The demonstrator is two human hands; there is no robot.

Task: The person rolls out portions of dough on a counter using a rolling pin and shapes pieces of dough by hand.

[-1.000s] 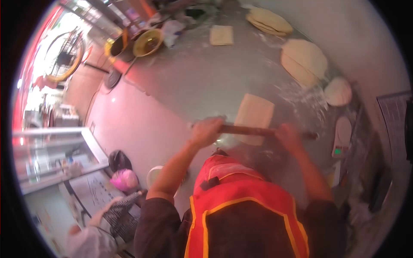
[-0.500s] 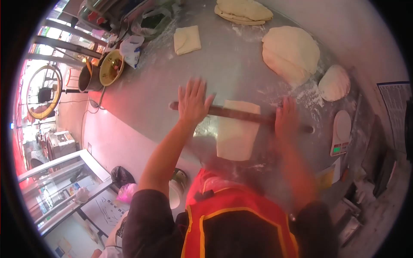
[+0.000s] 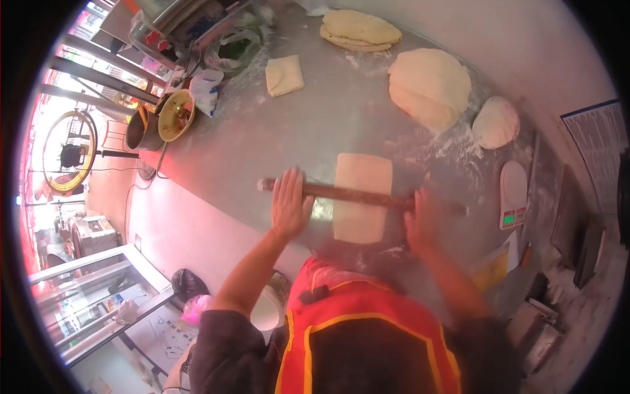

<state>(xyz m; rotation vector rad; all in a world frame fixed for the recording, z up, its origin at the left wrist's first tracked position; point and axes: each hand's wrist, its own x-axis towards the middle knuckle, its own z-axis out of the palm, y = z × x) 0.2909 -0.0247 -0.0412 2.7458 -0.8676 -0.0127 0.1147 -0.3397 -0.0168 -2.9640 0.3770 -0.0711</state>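
Note:
A dark wooden rolling pin (image 3: 354, 194) lies across a flat rectangular piece of dough (image 3: 361, 226) on the metal table. Flat on the pin's left part rests my left hand (image 3: 290, 203), open, its fingers stretched out over the wood. My right hand (image 3: 423, 220) lies on the right part in the same way, somewhat blurred by motion, with fingers extended. Further back sits a folded square of dough (image 3: 285, 75). A large dough mound (image 3: 430, 88), a smaller dough ball (image 3: 496, 123) and folded dough layers (image 3: 361, 29) are at the back right.
A digital scale (image 3: 513, 194) stands at the right edge. Loose flour (image 3: 459, 146) dusts the metal table (image 3: 249, 138). A yellow bowl (image 3: 176, 115), a dark pot (image 3: 143, 131) and a plastic bag of greens (image 3: 233, 49) are at the left. A white bucket (image 3: 266, 308) stands below the front edge.
Both hands and the rolling pin have moved toward my body, from near the dough's far end to around its middle. The whole view has shifted slightly.

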